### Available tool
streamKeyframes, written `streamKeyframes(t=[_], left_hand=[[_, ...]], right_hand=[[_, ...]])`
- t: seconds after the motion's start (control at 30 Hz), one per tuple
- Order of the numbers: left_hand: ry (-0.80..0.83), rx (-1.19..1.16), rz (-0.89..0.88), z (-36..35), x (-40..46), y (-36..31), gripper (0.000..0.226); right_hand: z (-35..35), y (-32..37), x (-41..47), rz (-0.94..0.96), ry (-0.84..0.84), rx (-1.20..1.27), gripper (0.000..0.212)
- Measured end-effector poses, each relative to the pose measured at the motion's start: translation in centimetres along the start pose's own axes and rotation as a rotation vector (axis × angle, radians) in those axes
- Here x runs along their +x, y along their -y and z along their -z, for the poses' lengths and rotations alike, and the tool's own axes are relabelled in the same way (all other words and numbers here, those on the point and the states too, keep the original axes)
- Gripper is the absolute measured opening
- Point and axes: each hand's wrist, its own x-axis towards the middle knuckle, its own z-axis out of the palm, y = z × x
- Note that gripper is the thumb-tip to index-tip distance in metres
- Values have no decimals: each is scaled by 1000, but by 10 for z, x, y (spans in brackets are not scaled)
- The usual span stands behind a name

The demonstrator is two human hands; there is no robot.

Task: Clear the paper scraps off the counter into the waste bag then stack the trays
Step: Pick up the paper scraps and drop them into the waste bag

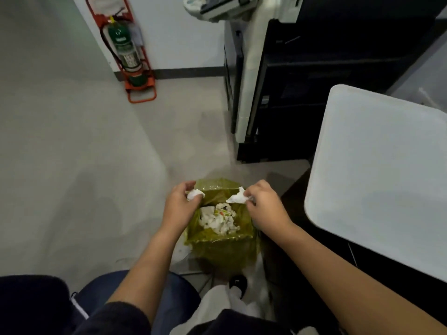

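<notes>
Both hands [180, 204] [262, 204] hold paper scraps [194, 194] over yellow waste bag [225, 247].

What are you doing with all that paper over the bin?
A person is throwing paper away. The left hand holds a crumpled white scrap, and the right hand pinches another piece of paper. Both are above the open yellow-green waste bag, which already has a pile of scraps inside. Neither piece has been dropped yet.

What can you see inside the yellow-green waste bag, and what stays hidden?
Inside the waste bag lies a heap of white paper scraps, some with coloured specks. Whatever is beneath that heap, and the bag's bottom, is covered.
</notes>
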Motion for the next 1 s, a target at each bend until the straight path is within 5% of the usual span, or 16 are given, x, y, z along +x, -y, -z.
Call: streamKeyframes(t=[0.47, 1.0], left_hand=[[231, 78, 136, -30, 31, 27, 38], [48, -132, -219, -21, -20, -80, 21]], right_hand=[[-21, -11, 44, -112, 106, -19, 32], [49, 8, -28, -47, -193, 377, 26]])
